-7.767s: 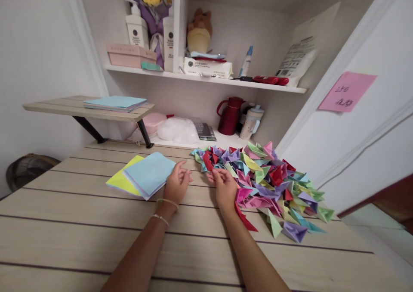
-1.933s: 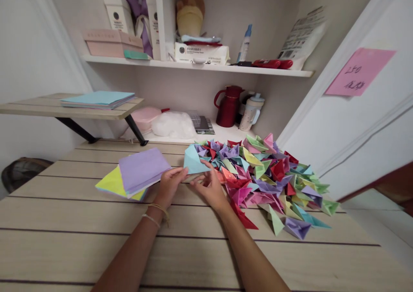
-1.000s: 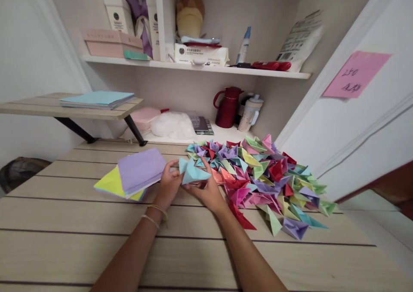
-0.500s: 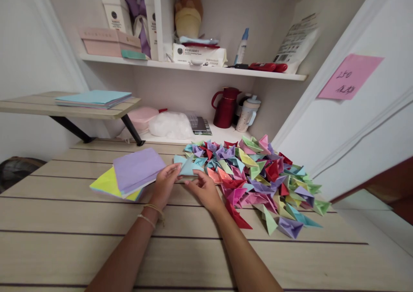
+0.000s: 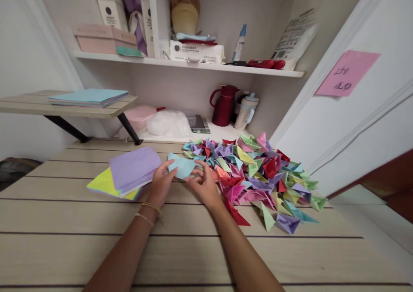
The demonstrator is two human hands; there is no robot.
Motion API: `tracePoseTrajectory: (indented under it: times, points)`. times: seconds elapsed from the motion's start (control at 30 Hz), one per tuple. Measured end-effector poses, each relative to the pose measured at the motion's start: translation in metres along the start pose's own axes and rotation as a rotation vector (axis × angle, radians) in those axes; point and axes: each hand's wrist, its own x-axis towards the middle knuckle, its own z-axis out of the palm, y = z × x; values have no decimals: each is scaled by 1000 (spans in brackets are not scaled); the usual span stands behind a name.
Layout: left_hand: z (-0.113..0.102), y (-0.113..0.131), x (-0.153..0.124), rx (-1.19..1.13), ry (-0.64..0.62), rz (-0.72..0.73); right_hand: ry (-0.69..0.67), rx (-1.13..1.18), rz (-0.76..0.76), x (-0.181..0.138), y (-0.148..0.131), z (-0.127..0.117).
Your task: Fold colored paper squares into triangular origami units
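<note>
A light blue folded paper point(image 5: 181, 166) is held up just above the table between both hands. My left hand point(image 5: 163, 181) pinches its left side, thumb in front. On its right edge, my right hand point(image 5: 204, 183) grips with thumb and fingertips. Left of my left hand lies a stack of purple paper sheets point(image 5: 134, 169), partly over yellow sheets point(image 5: 102, 182). Close to my right hand spreads a big pile of folded paper boats point(image 5: 254, 175) in many colours. A red paper boat point(image 5: 237, 213) lies at the pile's near edge.
A small raised stand point(image 5: 112, 112) at the left bears a stack of blue paper point(image 5: 88, 96). Behind the table, a dark red jug point(image 5: 223, 107) and a pale bottle point(image 5: 245, 112) stand under a shelf point(image 5: 193, 66). A pink note point(image 5: 348, 73) hangs on the right wall.
The blue paper has turned from a pointed folded form to a flatter, broader face toward me. Both hands still hold it, with the fingers shifted. The view has moved slightly.
</note>
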Motion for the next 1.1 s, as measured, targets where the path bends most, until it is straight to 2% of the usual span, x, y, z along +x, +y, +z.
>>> tracePoseTrajectory:
  times: [0.13,0.2,0.3,0.47,0.53,0.6,0.77,0.9,1.1]
  points:
    - [-2,-1,1,-68,2,-30,-170,-159,-64,-3,-2,0]
    - [-1,1,0,-66,-30,-41,-178,-226,-74,-3,-3,0]
    - [2,7,-5,-47,-123,-55,-45,-227,-47,-1,-5,0]
    - [7,13,-11,130,-274,-50,180,-6,45,5,-1,-3]
    - [7,9,-11,180,-296,-28,242,53,66,7,3,-4]
    - [6,5,-9,177,-259,12,270,95,66,8,6,-5]
    - [4,2,-5,18,-145,17,142,8,29,8,7,-4]
    - [2,1,-3,17,-200,14,105,-118,2,8,4,-5]
    - [3,-1,-2,70,-222,22,39,-10,42,6,1,-5]
